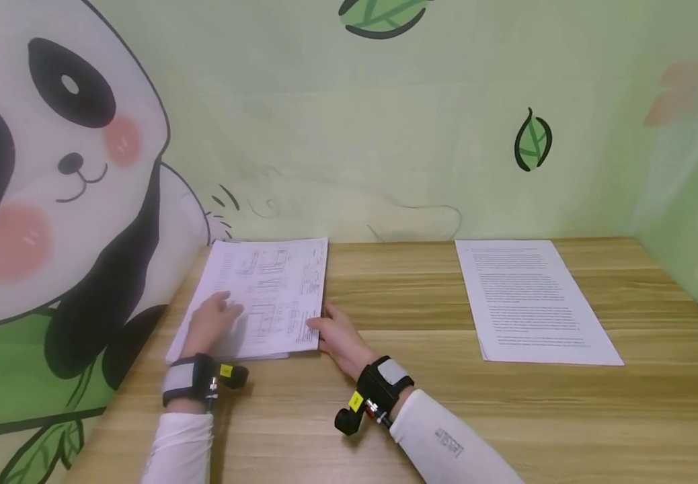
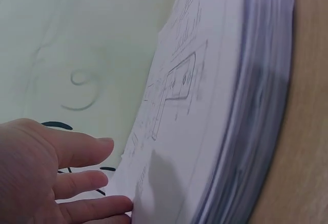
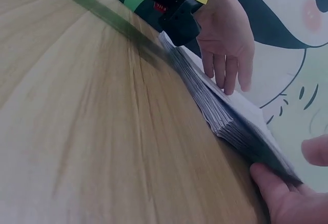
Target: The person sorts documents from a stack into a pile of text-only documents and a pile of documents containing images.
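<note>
A thick stack of paper printed with line drawings lies at the left of the wooden table. At its right edge is my right hand, the thumb over the top sheets and the fingers beneath them. These upper sheets stand slightly raised from the pile below in the right wrist view. My left hand rests with loosely extended fingers on the left part of the top page; the left wrist view shows its fingertips at the paper. How many sheets the right hand grips is hidden.
Farther right on the wooden table lies a sheet or thin stack of text pages. A pale green backdrop with a panda picture hangs behind the table and along its left side.
</note>
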Demonstrator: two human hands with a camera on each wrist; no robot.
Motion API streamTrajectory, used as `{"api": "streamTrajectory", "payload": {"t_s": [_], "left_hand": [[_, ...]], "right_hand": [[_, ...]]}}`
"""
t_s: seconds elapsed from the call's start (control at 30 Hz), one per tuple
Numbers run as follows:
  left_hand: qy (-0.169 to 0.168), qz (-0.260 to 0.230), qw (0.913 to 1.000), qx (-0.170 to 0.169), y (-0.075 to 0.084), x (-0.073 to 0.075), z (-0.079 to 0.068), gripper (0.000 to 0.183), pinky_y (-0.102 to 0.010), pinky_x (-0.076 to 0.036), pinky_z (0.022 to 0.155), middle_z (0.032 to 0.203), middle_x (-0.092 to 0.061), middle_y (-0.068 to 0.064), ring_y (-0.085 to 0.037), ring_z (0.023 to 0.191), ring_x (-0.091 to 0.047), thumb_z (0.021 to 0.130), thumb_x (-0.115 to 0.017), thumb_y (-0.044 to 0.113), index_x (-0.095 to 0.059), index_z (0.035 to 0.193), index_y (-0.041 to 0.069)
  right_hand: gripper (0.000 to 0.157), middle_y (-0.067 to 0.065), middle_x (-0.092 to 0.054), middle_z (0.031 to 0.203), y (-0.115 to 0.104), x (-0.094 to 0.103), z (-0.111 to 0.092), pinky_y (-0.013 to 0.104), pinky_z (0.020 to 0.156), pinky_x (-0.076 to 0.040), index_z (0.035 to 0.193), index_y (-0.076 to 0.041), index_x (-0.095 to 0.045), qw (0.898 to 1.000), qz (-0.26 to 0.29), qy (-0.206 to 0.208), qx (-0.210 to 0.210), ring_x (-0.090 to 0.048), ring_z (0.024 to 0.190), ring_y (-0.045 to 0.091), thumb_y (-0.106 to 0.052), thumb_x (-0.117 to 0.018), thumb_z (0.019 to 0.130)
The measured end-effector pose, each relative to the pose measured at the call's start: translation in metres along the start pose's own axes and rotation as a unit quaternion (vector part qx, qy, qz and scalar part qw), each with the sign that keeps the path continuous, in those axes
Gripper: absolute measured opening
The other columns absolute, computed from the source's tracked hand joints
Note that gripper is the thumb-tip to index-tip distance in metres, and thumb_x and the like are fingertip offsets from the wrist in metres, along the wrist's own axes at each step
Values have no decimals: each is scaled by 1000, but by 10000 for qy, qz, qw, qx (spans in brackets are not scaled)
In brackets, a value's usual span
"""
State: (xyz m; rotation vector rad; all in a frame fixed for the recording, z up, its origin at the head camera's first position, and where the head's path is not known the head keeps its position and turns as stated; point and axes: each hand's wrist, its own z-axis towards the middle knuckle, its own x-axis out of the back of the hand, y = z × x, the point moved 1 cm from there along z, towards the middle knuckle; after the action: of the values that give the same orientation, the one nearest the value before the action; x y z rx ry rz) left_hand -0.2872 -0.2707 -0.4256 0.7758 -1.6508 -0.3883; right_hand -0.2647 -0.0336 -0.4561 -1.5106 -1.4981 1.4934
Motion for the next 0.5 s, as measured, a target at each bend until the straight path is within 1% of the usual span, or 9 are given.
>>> {"api": "streamTrajectory", "payload": {"t_s": [0.1,0.17,0.33,0.5], "left_hand": [[51,-64,10000,31,3,-2,0,64,-61,-31,106,146,-34,-28,-45,132,-33,94,-47,36,-26,146,4],[68,-117,9999,37,4,-4,0,63,-60,-33,105,144,-38,-27,-44,131,-36,94,-47,37,-28,145,5],[11,-216,9998,4,6,-7,1,63,-60,-36,103,143,-41,-25,-43,129,-39,94,-47,40,-30,145,8],[9,-349,9993,-120,8,-8,3,65,-60,-32,106,145,-39,-24,-42,132,-36,93,-47,42,-28,146,11]], "right_hand": [[49,19,-57,127,1,1,2,42,95,-49,138,-3,-37,10000,-78,30,46,-59,109,26,-1,-47,90],[46,19,-58,124,2,2,2,42,94,-50,135,-3,-42,9999,-107,28,57,-60,107,27,1,-46,89],[50,20,-56,128,2,7,3,42,95,-49,137,-3,-39,10000,-16,83,28,-58,109,27,6,-42,88],[53,19,-53,132,-1,15,0,40,94,-49,140,-4,-35,9997,40,210,97,-56,110,25,8,-39,88]]}}
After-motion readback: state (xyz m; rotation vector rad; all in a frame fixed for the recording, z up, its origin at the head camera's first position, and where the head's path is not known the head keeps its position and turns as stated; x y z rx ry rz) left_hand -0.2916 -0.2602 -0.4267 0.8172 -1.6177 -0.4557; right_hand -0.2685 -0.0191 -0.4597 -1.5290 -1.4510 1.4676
